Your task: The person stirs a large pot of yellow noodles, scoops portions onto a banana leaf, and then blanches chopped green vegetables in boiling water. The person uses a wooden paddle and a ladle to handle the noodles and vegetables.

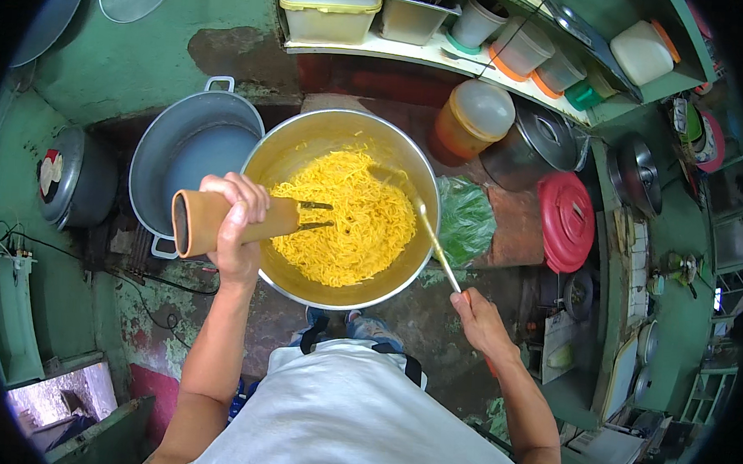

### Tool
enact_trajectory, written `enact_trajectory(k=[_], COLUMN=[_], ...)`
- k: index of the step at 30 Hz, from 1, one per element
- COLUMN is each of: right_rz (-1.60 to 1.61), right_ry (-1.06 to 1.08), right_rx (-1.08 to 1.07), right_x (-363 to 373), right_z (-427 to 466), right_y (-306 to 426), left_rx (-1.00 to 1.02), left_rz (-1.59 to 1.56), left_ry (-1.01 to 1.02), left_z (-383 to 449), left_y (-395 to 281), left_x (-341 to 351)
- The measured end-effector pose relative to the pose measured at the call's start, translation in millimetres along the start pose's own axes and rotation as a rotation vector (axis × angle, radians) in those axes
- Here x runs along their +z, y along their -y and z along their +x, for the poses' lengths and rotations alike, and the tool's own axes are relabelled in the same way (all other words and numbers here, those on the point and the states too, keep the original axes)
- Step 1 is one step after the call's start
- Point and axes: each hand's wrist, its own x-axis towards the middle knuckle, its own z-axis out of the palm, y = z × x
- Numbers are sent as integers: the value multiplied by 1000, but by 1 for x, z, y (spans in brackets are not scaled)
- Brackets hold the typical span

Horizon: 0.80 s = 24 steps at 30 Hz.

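Observation:
A wide metal pot point(353, 117) stands before me, holding a heap of yellow shredded food point(347, 218) that looks like noodles or grated strips. My left hand point(235, 223) grips a thick tan handle point(203, 225), perhaps wooden; two dark prongs stick out of its far end over the heap. Closed around the orange grip of a long metal spoon or ladle point(437, 245) is my right hand point(484, 318), outside the pot's lower right rim. The spoon's shaft crosses that rim, and its head lies at the right side of the heap, partly blurred.
Left of the pot stands a deep grey pot point(153, 155) with whitish liquid; farther left is a lidded pot point(91, 176). To the right lie a green plastic bag point(464, 222), a red lid point(565, 221) and an orange-filled container point(471, 120). A shelf point(383, 46) holds several tubs.

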Motion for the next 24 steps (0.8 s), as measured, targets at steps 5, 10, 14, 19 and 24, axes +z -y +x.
enact_trajectory(k=[5, 10, 14, 19, 24], right_rz=[485, 557, 461, 64, -401], right_ry=[-58, -68, -22, -167, -203], right_rx=[63, 53, 135, -82, -233], right_x=[73, 171, 165, 67, -13], right_z=[-5, 11, 4, 18, 88], right_y=[-16, -47, -55, -33, 23], left_rx=[18, -38, 2, 67, 178], left_rz=[2, 3, -60, -113, -42], left_ry=[-77, -17, 91, 2, -28], left_z=[-10, -11, -10, -1, 22], left_y=[-5, -6, -8, 5, 51], left_x=[5, 7, 1, 5, 22])
